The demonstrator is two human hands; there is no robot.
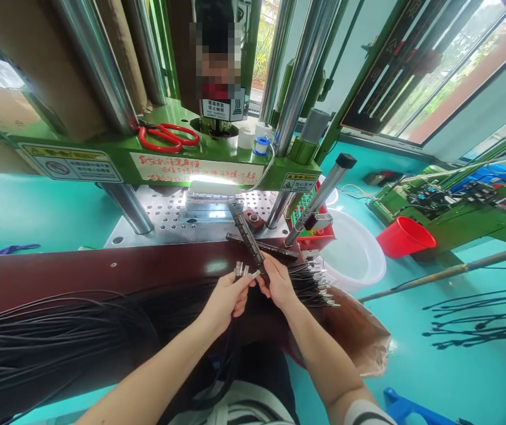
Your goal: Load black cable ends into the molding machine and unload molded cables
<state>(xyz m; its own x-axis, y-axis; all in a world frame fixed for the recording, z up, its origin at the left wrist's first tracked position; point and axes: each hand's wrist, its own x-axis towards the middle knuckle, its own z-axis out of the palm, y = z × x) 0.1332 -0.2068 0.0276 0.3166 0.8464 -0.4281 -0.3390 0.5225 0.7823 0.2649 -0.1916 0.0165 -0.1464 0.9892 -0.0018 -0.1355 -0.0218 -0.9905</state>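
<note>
My left hand is closed around several black cables with silver metal connectors sticking up past the fingers. One connector points right and touches or nearly touches a dark slotted bar. My right hand grips the lower end of that bar, which slants up and away toward the machine. A second dark bar lies on the bench edge just behind it. Beside my right hand rests a bundle of black cables with silver ends. The held cables hang down below my left hand.
A green press with steel columns stands ahead over a perforated metal plate. Red-handled scissors lie on it. Black cables cover the bench at left. A white tub and a red bucket are at right.
</note>
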